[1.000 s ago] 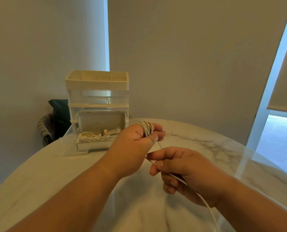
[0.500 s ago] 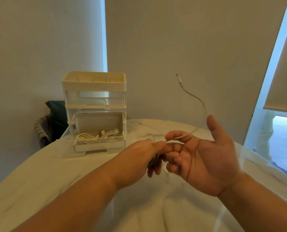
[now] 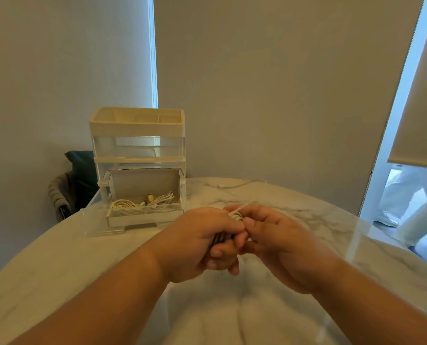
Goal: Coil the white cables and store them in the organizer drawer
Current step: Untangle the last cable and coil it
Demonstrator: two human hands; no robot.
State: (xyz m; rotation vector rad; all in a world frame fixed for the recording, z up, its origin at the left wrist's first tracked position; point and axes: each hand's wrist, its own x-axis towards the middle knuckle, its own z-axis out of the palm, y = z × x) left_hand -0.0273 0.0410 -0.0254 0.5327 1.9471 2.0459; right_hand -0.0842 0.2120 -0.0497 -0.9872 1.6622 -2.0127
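Observation:
My left hand (image 3: 197,242) grips a coil of white cable (image 3: 235,215), most of it hidden inside the fist. My right hand (image 3: 277,242) meets it from the right and pinches the cable's loose end, which lies across the top of the coil. Behind the hands stands a clear and cream organizer (image 3: 136,135). Its bottom drawer (image 3: 143,219) is pulled out toward me and holds several coiled white cables (image 3: 143,202). Another white cable (image 3: 235,184) lies on the marble table (image 3: 58,257) at the far edge.
A dark chair with a grey cloth (image 3: 70,185) stands behind the table at the left. Beyond the glass door at the right, a person's legs (image 3: 411,207) are passing. Roller blinds hang at the right.
My right hand has swung the loose cable end from up in the air down onto the coil and closed against my left hand. The coil has turned downward in my left fist.

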